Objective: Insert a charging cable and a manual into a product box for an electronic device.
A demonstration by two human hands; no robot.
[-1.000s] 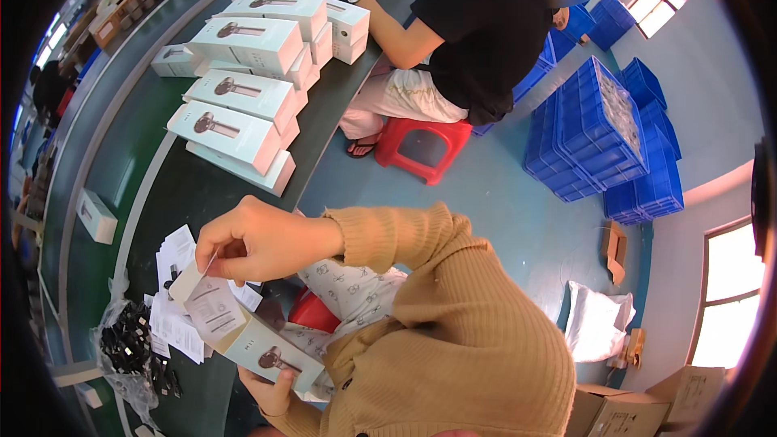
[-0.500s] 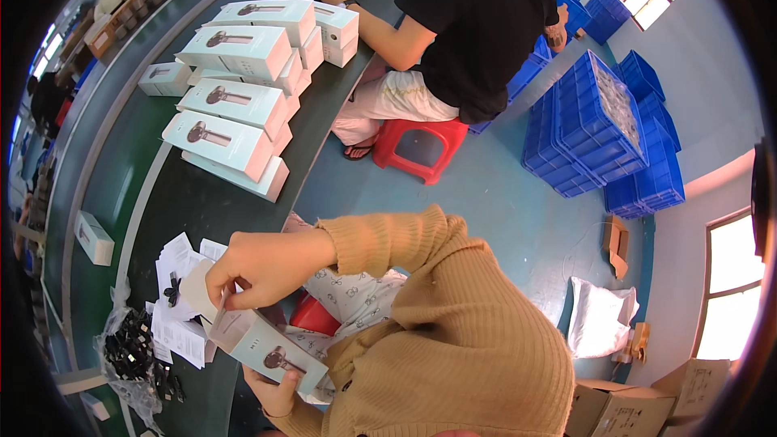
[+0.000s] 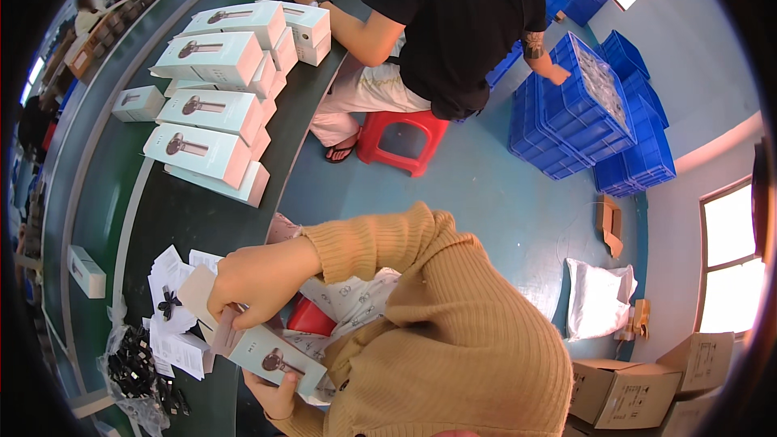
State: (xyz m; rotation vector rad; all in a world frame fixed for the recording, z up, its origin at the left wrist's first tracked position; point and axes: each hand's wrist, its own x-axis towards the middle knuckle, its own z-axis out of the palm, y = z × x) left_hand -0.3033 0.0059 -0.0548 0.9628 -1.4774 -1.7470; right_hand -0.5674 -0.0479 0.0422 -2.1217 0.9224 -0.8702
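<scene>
On white box [image 3: 269, 358] (open-ended), right hand [image 3: 263, 279]

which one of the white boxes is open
The white box gripped by the wearer's left hand, with the right hand at its open end, beside the papers; the stacked boxes show only shut ends.

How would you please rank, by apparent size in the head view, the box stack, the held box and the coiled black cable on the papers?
1. Box stack
2. Held box
3. Coiled black cable
Nearness to the camera may enlarge the second.
</scene>
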